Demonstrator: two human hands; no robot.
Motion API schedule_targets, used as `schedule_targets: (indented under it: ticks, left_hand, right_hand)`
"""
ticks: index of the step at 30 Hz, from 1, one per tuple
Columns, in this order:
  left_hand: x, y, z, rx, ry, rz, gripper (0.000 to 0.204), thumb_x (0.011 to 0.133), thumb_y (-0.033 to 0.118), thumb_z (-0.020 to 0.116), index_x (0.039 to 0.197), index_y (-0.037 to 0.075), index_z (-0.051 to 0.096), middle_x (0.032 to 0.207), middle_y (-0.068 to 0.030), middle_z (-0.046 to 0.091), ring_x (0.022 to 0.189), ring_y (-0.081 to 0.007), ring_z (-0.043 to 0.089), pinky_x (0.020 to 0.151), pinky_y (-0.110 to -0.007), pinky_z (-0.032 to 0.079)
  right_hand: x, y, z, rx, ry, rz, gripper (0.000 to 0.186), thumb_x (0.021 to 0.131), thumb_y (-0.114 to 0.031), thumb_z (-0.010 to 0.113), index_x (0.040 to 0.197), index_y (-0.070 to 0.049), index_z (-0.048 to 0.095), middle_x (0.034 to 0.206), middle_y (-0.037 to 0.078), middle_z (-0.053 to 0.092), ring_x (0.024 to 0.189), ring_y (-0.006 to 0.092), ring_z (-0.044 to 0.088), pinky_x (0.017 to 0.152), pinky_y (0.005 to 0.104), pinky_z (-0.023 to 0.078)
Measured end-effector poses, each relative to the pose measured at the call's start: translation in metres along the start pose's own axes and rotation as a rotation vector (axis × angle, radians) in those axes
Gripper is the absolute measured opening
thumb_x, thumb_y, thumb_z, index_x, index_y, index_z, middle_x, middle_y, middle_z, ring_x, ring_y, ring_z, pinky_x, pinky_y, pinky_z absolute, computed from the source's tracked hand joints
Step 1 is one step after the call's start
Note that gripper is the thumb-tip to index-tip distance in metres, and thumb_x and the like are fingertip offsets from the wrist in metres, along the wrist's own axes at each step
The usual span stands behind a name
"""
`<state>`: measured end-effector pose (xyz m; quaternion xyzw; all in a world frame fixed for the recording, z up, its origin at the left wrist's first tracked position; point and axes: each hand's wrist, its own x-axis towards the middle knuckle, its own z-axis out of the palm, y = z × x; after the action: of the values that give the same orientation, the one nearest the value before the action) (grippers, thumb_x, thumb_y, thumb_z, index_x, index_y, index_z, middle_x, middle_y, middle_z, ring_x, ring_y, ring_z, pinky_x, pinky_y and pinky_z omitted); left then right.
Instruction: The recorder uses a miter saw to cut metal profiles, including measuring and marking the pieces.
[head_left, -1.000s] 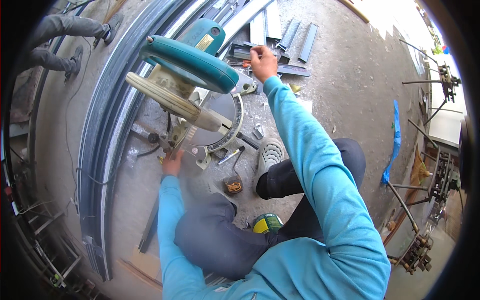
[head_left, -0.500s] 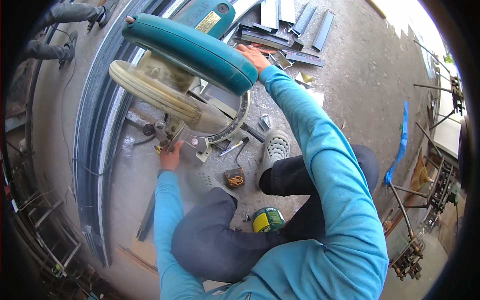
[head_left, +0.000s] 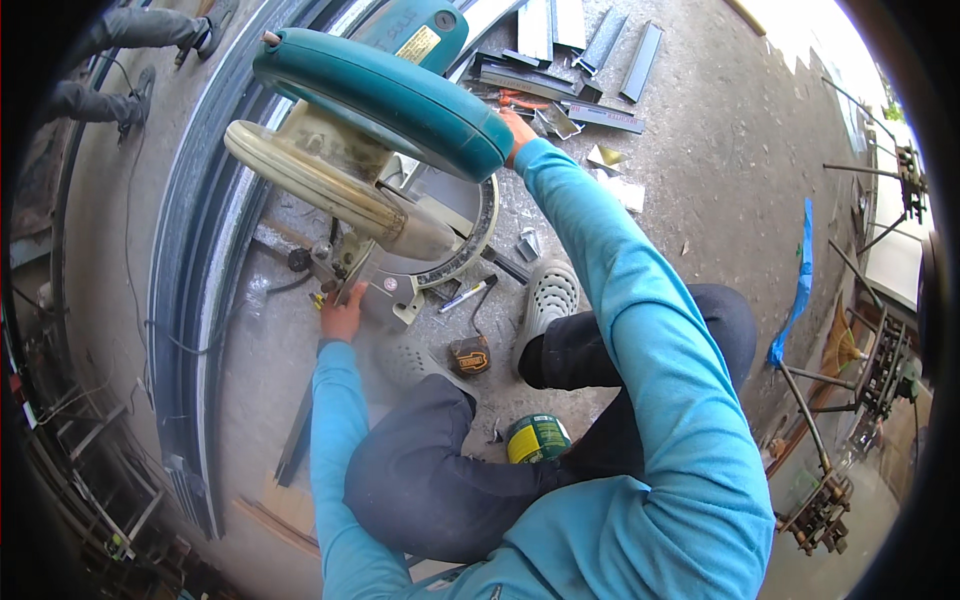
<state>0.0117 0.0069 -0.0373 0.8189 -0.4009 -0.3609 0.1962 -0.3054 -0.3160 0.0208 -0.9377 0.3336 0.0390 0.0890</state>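
A teal miter saw [head_left: 375, 90] with a cream guard fills the upper middle. My right hand [head_left: 515, 140] is at the back end of its teal handle, fingers mostly hidden behind it and wrapped round it. My left hand [head_left: 340, 315] grips a short metal piece [head_left: 360, 275] against the saw's fence, left of the round turntable [head_left: 469, 235]. Below the saw lie a marker [head_left: 463, 295], a black-and-orange tape measure [head_left: 468, 355] and a green-and-yellow can [head_left: 537, 440] by my legs.
Long metal profiles [head_left: 190, 300] run along my left. Cut channel pieces [head_left: 610, 40] lie scattered beyond the saw. Someone's grey-trousered legs [head_left: 150, 30] are at upper left. Steel clamp stands [head_left: 880, 360] and a blue strip [head_left: 805, 280] are at the right.
My right hand has moved from above the cut pieces onto the saw handle. The saw's top appears larger and farther left. My left hand stays at the fence.
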Motion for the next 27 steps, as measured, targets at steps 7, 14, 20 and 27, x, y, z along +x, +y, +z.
schedule_targets:
  ticks: [7, 14, 20, 27]
  left_hand:
    - [-0.007, -0.016, -0.018, 0.002, 0.068, 0.029, 0.054, 0.080, 0.049, 0.070, 0.105, 0.001, 0.066, 0.095, -0.0163, 0.068, 0.081, -0.0273, 0.066, 0.075, -0.037, 0.050]
    - [-0.006, 0.022, -0.006, -0.196, -0.032, -0.222, 0.048, 0.080, 0.042, 0.073, 0.106, 0.002, 0.065, 0.091, -0.0082, 0.068, 0.065, -0.0149, 0.060, 0.061, -0.029, 0.047]
    - [-0.006, 0.012, -0.015, -0.168, -0.060, -0.213, 0.051, 0.081, 0.040, 0.073, 0.111, 0.000, 0.063, 0.093, -0.0081, 0.068, 0.067, -0.0161, 0.061, 0.063, -0.030, 0.049]
    - [-0.003, 0.010, -0.012, -0.210, -0.056, -0.205, 0.046, 0.083, 0.044, 0.071, 0.103, 0.003, 0.065, 0.068, -0.0022, 0.060, 0.055, -0.0096, 0.051, 0.051, -0.026, 0.042]
  right_hand:
    - [0.003, -0.045, -0.011, 0.326, 0.134, -0.093, 0.022, 0.084, -0.012, 0.060, 0.105, -0.014, 0.065, 0.103, 0.007, 0.064, 0.106, 0.0265, 0.058, 0.085, 0.0409, 0.050]
    - [0.001, -0.026, 0.026, 0.159, 0.105, -0.055, 0.020, 0.086, -0.009, 0.054, 0.103, -0.012, 0.062, 0.104, 0.006, 0.061, 0.108, 0.0251, 0.056, 0.086, 0.0422, 0.049]
    - [0.001, -0.070, 0.024, 0.135, 0.166, -0.287, 0.029, 0.090, -0.012, 0.049, 0.117, -0.018, 0.055, 0.105, 0.004, 0.060, 0.110, 0.0227, 0.055, 0.088, 0.0394, 0.047]
    - [0.011, -0.080, 0.034, 0.170, 0.066, -0.157, 0.033, 0.088, -0.010, 0.052, 0.121, -0.017, 0.053, 0.110, 0.007, 0.057, 0.109, 0.0269, 0.056, 0.084, 0.0409, 0.049]
